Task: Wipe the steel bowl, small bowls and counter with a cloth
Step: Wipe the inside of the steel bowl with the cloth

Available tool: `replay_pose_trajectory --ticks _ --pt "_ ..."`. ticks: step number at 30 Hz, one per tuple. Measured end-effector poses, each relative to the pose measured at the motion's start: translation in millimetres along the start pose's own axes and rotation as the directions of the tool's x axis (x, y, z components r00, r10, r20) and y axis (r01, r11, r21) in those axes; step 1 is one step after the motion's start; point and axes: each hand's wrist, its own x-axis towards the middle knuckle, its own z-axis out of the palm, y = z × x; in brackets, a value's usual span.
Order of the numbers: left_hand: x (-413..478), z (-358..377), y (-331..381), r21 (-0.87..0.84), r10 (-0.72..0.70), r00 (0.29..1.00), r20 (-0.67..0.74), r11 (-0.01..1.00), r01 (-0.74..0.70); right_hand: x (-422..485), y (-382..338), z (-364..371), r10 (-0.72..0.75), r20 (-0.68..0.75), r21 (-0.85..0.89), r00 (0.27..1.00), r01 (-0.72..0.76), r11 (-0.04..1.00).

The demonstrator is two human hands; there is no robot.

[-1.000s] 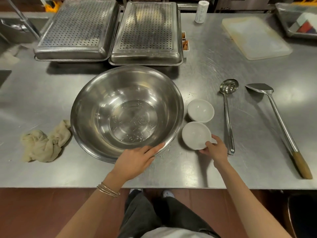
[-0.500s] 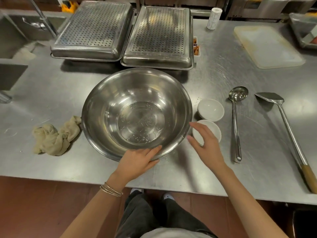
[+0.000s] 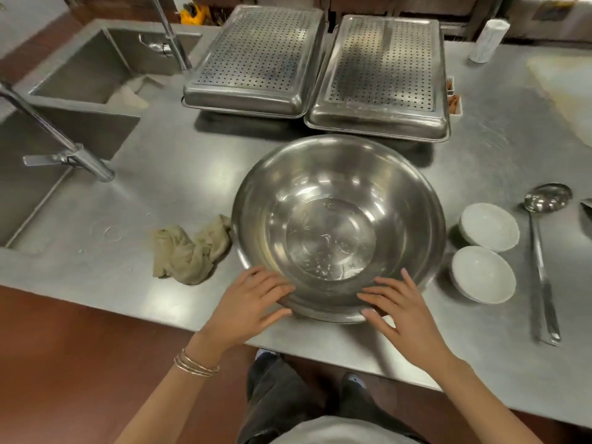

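Though not yet holding the cloth crumpled just left of the steel bowl, rests left hand and right hand, fingers spread, on its near rim, probably to steady it.

cloth left of steel bowl, small bowls right

No text or label can be read.

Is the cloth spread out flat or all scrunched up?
Scrunched up. The cloth lies in a crumpled, wrinkly heap on the counter, just left of the bowl.
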Motion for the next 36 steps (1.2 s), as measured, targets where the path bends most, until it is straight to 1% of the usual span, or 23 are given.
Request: replay_pose_trajectory --ticks 2,4,5,6,7,9,10,11,13,16,19,21,24,26,29,32,34,35,36 --pt "-19.3 -14.0 -37.9 0.0 -0.08 0.996 -0.047 0.997 0.08 15.4 -20.8 7.5 0.064 -0.026 0.08 0.998 -0.062 0.995" --pt "-37.9 -22.2 -76.8 0.006 -0.209 0.977 -0.043 0.978 0.21 38.3 -45.3 17.5 0.1 -0.054 0.181 0.994 -0.088 0.98" --pt "-46.9 -23.1 -96.2 0.017 -0.264 0.964 -0.01 0.964 0.264 52.2 -58.4 23.4 0.095 -0.058 0.204 0.994 -0.082 0.976" --pt "-55.1 -22.0 -114.7 0.045 -0.31 0.949 0.057 0.95 0.308 66.3 -71.1 29.4 0.086 -0.058 0.211 0.995 -0.072 0.975" --pt "-62.5 -20.7 -132.0 0.083 -0.346 0.926 0.152 0.938 0.336 80.0 -82.6 35.7 0.081 -0.059 0.213 0.995 -0.067 0.975" --pt "-73.9 -18.4 -162.3 0.136 -0.372 0.866 0.335 0.928 0.346 103.4 -100.5 46.9 0.101 -0.063 0.215 0.993 -0.085 0.973" --pt "-77.4 -17.2 -173.9 0.136 -0.359 0.845 0.396 0.933 0.332 112.2 -106.9 51.5 0.12 -0.06 0.216 0.991 -0.105 0.971" --pt "-79.8 -15.7 -183.2 0.118 -0.332 0.834 0.44 0.942 0.313 118.7 -112.4 55.8 0.141 -0.052 0.217 0.989 -0.126 0.968" --pt "-79.3 -13.9 -193.5 0.072 -0.28 0.838 0.469 0.957 0.279 125.4 -120.5 62.6 0.172 -0.042 0.223 0.984 -0.159 0.962" --pt "-71.2 -8.5 -199.3 0.013 -0.244 0.88 0.408 0.965 0.262 130.1 -126.4 67.0 0.206 -0.025 0.223 0.978 -0.195 0.955" --pt "-65.6 -6.6 -200.7 -0.01 -0.257 0.913 0.315 0.962 0.274 131.4 -125.4 65.7 0.219 0.004 0.218 0.976 -0.214 0.952" --pt "-64.3 -12.6 -200.1 -0.041 -0.283 0.934 0.218 0.954 0.298 131.8 -122.4 59.5 0.232 -0.004 0.201 0.973 -0.227 0.953" --pt "-53.9 -35.6 -193.9 -0.094 -0.32 0.947 0.028 0.942 0.321 132.3 -113.8 42.2 0.248 -0.033 0.203 0.968 -0.237 0.95" --pt "-34.4 -58.3 -184.4 -0.074 -0.277 0.957 -0.083 0.96 0.272 132.0 -105.7 27.6 0.269 -0.051 0.222 0.962 -0.252 0.942" --pt "9.3 -91.3 -160.1 -0.06 -0.183 0.963 -0.198 0.983 0.174 129.6 -92.9 4.4 0.322 -0.071 0.242 0.944 -0.297 0.924" --pt "60.1 -102.8 -124.4 -0.087 -0.02 0.96 -0.281 0.996 -0.004 125.2 -77.7 -20.2 0.366 -0.117 0.257 0.923 -0.328 0.909" --pt "92.3 -91.3 -99.2 -0.134 0.081 0.951 -0.298 0.983 -0.125 121.1 -68.3 -34.9 0.371 -0.163 0.247 0.914 -0.326 0.913" --pt "106.0 -80.2 -88.1 -0.16 0.112 0.954 -0.279 0.974 -0.162 118.8 -64.3 -40.7 0.374 -0.18 0.249 0.91 -0.325 0.912" --pt "116.5 -66.5 -79.7 -0.186 0.134 0.965 -0.228 0.966 -0.178 116.6 -60.6 -44.6 0.382 -0.191 0.257 0.904 -0.329 0.908"
